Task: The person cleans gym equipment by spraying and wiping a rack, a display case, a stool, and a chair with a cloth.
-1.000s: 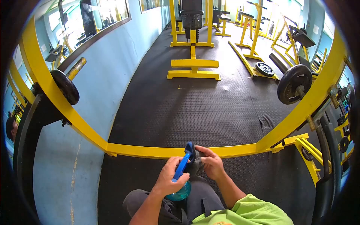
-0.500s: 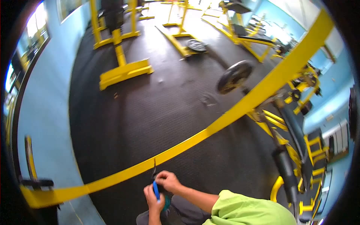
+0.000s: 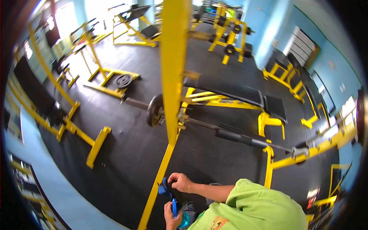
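Note:
At the bottom middle, my left hand (image 3: 172, 217) is closed around an upright blue piece (image 3: 174, 207). A see-through teal container (image 3: 185, 219) shows right beside it, low over my lap. Above and slightly left, a second blue piece (image 3: 164, 188) with dark parts overlaps the yellow bar in this view. My right hand (image 3: 181, 183) is at its right side, fingers bent and pinched on its dark edge; exactly what they grip I cannot tell. The right arm reaches in from a lime-green sleeve (image 3: 245, 189).
A yellow upright (image 3: 174, 69) rises close in front. Behind it are a barbell plate (image 3: 155, 110), a bar with a black pad (image 3: 240, 138) and a black bench (image 3: 230, 88). Yellow machines stand around the black floor (image 3: 130, 153); a blue wall (image 3: 50, 165) runs along the left.
My view has swung right, bringing the bench and barbell into the middle. A second blue piece now shows by my right hand, which sits farther above the left.

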Demonstrator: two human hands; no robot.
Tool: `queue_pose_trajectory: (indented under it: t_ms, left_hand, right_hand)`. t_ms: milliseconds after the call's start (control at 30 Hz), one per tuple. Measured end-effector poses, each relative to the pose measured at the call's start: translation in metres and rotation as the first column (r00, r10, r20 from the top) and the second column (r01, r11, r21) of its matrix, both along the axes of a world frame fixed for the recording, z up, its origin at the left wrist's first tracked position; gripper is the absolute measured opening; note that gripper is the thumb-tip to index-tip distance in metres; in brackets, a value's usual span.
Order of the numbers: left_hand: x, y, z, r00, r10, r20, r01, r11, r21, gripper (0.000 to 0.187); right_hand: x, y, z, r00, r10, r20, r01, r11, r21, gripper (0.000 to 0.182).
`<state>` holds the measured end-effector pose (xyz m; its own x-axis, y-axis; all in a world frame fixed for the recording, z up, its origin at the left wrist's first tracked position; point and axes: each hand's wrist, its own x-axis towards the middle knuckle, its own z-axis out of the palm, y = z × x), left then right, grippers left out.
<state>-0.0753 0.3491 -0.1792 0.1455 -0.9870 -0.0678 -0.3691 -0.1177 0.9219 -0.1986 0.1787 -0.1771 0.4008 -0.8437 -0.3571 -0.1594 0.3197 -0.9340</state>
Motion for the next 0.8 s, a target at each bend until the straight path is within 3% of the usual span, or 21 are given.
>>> queue_pose_trajectory:
  t_ms: [100,133,200,233,267,300,333,367,467,500,567,667,700,733,800]
  left_hand:
    - [0.015,-0.03,0.027,0.99,-0.135,0.05,0.132,0.99,0.052,0.047]
    - [0.013,-0.044,0.045,0.981,-0.187,0.058,0.188,0.982,-0.009,0.047]
    - [0.005,-0.066,0.081,0.951,-0.294,0.09,0.297,0.955,-0.015,0.045]
    - [-0.001,-0.077,0.089,0.934,-0.341,0.103,0.345,0.938,-0.025,0.045]
    - [-0.009,-0.087,0.096,0.917,-0.387,0.101,0.394,0.918,-0.057,0.044]
    - [-0.02,-0.097,0.102,0.898,-0.429,0.1,0.437,0.895,-0.091,0.043]
    - [-0.034,-0.105,0.108,0.879,-0.462,0.117,0.473,0.875,-0.101,0.043]
    - [-0.049,-0.116,0.113,0.849,-0.517,0.108,0.527,0.842,-0.116,0.043]
    - [-0.104,-0.146,0.118,0.738,-0.655,0.161,0.674,0.717,-0.174,0.044]
    - [-0.128,-0.153,0.12,0.688,-0.703,0.179,0.725,0.656,-0.21,0.044]
    - [-0.186,-0.158,0.125,0.607,-0.772,0.19,0.791,0.561,-0.245,0.044]
    - [-0.262,-0.161,0.124,0.458,-0.866,0.202,0.87,0.391,-0.3,0.045]
    - [-0.285,-0.162,0.128,0.394,-0.894,0.215,0.909,0.344,-0.236,0.047]
    - [-0.311,-0.16,0.131,0.352,-0.907,0.231,0.925,0.299,-0.234,0.047]
    - [-0.357,-0.152,0.14,0.32,-0.947,-0.008,0.94,0.318,-0.122,0.046]
  right_hand:
    - [-0.04,-0.009,0.034,0.967,-0.223,0.127,0.218,0.975,0.052,0.019]
    - [-0.057,-0.009,0.043,0.948,-0.282,0.146,0.278,0.959,0.047,0.019]
    - [-0.092,-0.004,0.06,0.851,-0.463,0.246,0.457,0.885,0.085,0.02]
    - [-0.113,-0.001,0.066,0.83,-0.505,0.236,0.499,0.862,0.087,0.035]
    - [-0.134,0.006,0.077,0.804,-0.539,0.251,0.537,0.84,0.079,0.035]
    - [-0.154,0.015,0.089,0.808,-0.588,0.004,0.586,0.804,-0.099,0.043]
    - [-0.175,0.025,0.096,0.732,-0.638,-0.239,0.58,0.768,-0.272,0.051]
    - [-0.193,0.034,0.094,0.7,-0.674,-0.236,0.625,0.738,-0.256,0.061]
    - [-0.252,0.068,0.064,0.573,-0.8,-0.176,0.721,0.595,-0.355,0.056]
    - [-0.275,0.081,0.056,0.531,-0.83,-0.171,0.752,0.554,-0.357,0.056]
    - [-0.319,0.116,0.038,0.544,-0.791,-0.28,0.758,0.607,-0.241,0.057]
    - [-0.365,0.167,0.007,0.427,-0.818,-0.386,0.81,0.535,-0.239,0.064]
    - [-0.383,0.18,0.007,0.386,-0.843,-0.374,0.835,0.492,-0.247,0.064]
    - [-0.397,0.193,0.014,0.418,-0.783,-0.461,0.831,0.535,-0.154,0.072]
    - [-0.413,0.21,0.019,0.438,-0.73,-0.525,0.845,0.533,-0.037,0.081]
